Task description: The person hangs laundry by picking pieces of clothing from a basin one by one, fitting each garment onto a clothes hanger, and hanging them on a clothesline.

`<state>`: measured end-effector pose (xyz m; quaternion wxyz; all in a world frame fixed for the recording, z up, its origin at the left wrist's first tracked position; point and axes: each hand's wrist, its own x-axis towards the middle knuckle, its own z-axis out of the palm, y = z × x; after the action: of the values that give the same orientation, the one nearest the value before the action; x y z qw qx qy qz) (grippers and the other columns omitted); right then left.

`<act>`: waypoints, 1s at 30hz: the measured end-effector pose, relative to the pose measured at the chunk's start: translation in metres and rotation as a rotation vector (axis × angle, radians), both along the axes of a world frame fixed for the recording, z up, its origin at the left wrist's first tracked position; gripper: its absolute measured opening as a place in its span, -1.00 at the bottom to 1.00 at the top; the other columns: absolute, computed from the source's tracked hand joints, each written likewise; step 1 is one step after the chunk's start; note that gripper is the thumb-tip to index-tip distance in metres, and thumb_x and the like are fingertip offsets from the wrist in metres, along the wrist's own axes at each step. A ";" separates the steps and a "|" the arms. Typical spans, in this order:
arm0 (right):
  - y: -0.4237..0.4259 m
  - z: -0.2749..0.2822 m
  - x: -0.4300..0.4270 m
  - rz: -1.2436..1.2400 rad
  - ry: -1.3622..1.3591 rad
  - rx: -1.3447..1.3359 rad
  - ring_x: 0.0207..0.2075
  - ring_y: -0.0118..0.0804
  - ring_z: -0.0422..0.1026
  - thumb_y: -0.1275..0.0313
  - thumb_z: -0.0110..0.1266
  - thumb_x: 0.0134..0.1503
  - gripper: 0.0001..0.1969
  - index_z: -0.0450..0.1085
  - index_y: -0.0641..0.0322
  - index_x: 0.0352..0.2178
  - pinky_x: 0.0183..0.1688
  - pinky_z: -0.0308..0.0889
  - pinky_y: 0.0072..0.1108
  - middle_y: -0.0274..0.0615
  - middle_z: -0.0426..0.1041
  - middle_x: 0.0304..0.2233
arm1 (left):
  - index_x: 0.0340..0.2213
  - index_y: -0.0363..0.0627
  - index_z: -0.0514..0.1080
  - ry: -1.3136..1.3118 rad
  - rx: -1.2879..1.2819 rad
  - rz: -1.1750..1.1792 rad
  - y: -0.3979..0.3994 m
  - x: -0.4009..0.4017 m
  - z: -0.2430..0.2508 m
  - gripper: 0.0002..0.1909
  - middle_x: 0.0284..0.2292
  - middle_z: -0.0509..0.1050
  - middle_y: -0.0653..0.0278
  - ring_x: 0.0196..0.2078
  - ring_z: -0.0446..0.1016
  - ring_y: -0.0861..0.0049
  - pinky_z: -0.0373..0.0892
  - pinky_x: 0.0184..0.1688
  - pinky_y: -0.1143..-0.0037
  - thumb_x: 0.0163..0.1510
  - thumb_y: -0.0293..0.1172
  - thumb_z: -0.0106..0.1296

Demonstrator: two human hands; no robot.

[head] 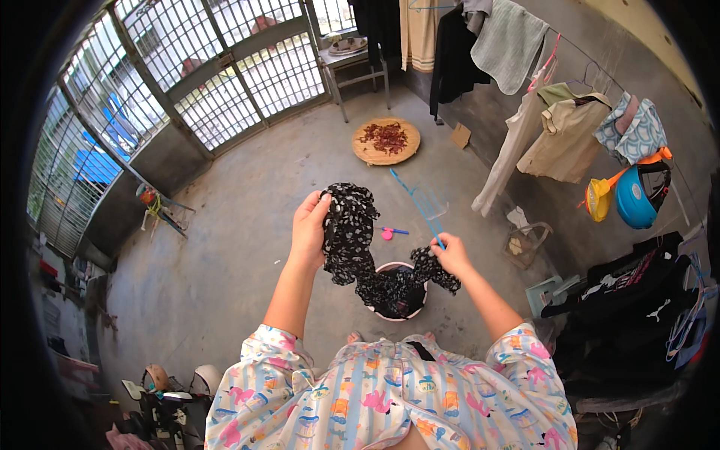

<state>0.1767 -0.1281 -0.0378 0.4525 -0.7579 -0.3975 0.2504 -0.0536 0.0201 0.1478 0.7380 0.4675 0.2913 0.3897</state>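
My left hand [309, 230] grips one end of a black garment with white spots [349, 236], its cloth bunched at the fingers. The garment sags across to my right hand [451, 256], which holds a blue clothes hanger [419, 205]. Part of the spotted cloth hangs just under those right fingers; whether they also pinch it, I cannot tell. Beneath the sagging middle stands a round bucket with a pale rim [413, 316], with dark cloth inside. The garment hides part of the bucket's rim.
Ahead on the concrete floor lies a round woven tray [365, 152] with dried reddish pieces. A blue stick-like item and a pink round piece [387, 234] lie near the bucket. Clothes [568, 135] and a blue helmet [638, 197] hang at right. A barred gate [225, 62] stands at the back.
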 end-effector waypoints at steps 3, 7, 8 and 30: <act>0.008 -0.043 -0.016 0.025 0.068 0.057 -0.46 -0.48 0.38 0.50 0.08 -0.06 -0.85 0.42 0.26 -0.38 -0.34 0.29 -0.59 -0.23 0.46 -0.53 | -0.41 -0.16 0.34 0.014 0.021 -0.035 0.005 -0.003 -0.006 -0.87 -0.54 0.41 0.41 -0.54 0.37 0.74 0.33 -0.49 0.66 0.13 -0.38 -0.16; 0.009 -0.052 -0.022 0.025 -0.195 -0.378 -0.45 -0.42 0.40 0.47 0.08 -0.06 -0.80 0.44 0.26 -0.33 -0.30 0.31 -0.52 -0.20 0.47 -0.51 | -0.40 -0.15 0.34 0.092 0.016 -0.119 0.003 -0.002 -0.014 -0.88 -0.53 0.41 0.42 -0.52 0.37 0.74 0.31 -0.46 0.66 0.12 -0.39 -0.15; 0.011 -0.049 -0.019 -0.002 -0.043 -0.387 -0.36 -0.40 0.42 0.47 0.08 -0.06 -0.82 0.44 0.21 -0.35 -0.27 0.31 -0.51 -0.24 0.49 -0.42 | -0.42 -0.15 0.34 0.090 0.008 -0.149 0.003 0.000 -0.018 -0.88 -0.53 0.41 0.43 -0.52 0.36 0.75 0.30 -0.46 0.66 0.12 -0.39 -0.15; 0.023 0.275 -0.061 0.309 1.043 0.846 -0.38 -0.45 0.38 0.68 0.00 -0.01 -0.78 0.15 0.11 -0.52 -0.29 0.34 -0.61 -0.31 0.35 -0.46 | -0.22 -0.18 0.27 0.108 0.719 -0.255 0.008 0.009 0.080 -0.53 -0.36 0.37 0.38 -0.28 0.32 0.67 0.27 -0.19 0.59 -0.22 -0.40 0.18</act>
<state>0.1156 -0.1049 0.2369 0.8008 -0.2313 -0.2948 0.4673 -0.0444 0.0278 0.2280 0.5530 0.7489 0.1140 0.3470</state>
